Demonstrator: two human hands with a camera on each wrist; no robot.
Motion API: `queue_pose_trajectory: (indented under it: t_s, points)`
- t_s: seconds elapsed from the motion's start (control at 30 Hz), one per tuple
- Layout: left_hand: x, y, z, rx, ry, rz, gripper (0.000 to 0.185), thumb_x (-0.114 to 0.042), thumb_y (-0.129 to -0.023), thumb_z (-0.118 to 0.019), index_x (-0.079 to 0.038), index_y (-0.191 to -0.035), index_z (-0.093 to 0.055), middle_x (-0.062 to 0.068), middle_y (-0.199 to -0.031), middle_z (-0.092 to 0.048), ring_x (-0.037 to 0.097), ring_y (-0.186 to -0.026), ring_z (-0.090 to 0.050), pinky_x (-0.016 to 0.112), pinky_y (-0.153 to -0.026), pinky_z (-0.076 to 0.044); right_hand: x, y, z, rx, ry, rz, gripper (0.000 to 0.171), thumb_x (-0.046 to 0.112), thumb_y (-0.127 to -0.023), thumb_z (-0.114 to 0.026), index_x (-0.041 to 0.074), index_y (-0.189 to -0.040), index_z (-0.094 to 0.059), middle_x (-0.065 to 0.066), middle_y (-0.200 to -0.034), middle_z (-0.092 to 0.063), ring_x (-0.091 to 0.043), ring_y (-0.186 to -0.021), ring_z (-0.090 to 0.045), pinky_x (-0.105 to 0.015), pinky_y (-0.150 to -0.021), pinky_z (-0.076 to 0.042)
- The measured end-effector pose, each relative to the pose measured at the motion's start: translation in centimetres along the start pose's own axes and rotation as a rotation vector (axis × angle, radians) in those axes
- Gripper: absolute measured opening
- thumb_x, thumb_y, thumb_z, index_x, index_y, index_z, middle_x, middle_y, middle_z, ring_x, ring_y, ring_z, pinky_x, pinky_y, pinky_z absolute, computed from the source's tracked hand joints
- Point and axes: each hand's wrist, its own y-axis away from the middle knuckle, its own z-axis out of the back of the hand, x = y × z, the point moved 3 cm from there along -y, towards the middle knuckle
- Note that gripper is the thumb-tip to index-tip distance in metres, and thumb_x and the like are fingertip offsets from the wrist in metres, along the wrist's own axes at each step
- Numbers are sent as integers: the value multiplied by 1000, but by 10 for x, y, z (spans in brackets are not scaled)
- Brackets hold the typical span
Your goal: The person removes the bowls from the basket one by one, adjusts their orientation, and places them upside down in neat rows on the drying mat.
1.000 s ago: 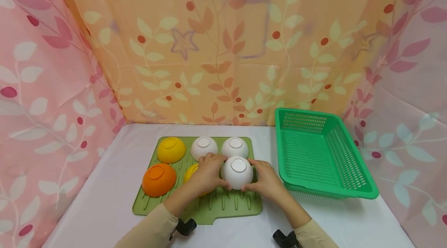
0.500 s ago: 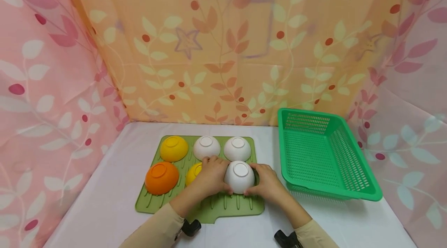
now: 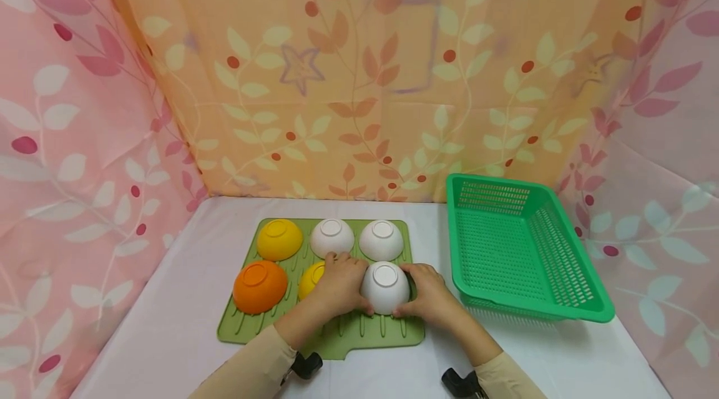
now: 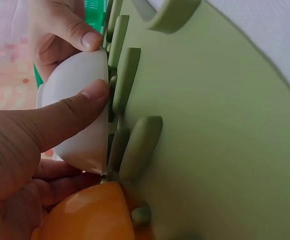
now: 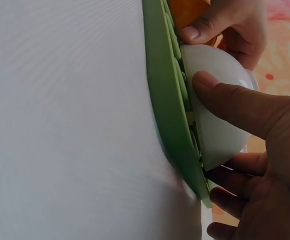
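Both hands clasped one upturned white bowl (image 3: 384, 287) at the front right of the green drying mat (image 3: 371, 333) on the desk (image 3: 168, 330), the left hand (image 3: 337, 283) on its left side, the right hand (image 3: 429, 290) on its right, thumbs pressed near the rim. Smooth sides could let it slip, or a lift might knock the yellow bowl (image 3: 311, 278) touching the left hand. Counted: three white bowls, two yellow, one orange bowl (image 3: 259, 286), one green basket (image 3: 519, 246)
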Motion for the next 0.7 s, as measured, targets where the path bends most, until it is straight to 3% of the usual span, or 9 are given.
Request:
queue_pose_trajectory:
  t_s: [0.47,0.7]
  points:
    - [5,3,5,-14,-13,-27,75,-60,-63,-92,-14,-117,-68,3,-113,-71,25,-107,-54,55,-97,-34,4,-2,1,10,-23,10,100,36,-68,-97,4,-149,-49,-17,-147,-52,-38,-142,-41,-61,-115,-32]
    - [8,6,7,-36,40,-47,77,-54,-69,-91,-14,-130,-67,3,-123,-70,26,-114,-55,55,-101,-33,15,1,4,-31,-24,108,87,31,-74,-94,4,-145,-52,-17,-145,-53,-38,-140,-43,-62,-113,-35]
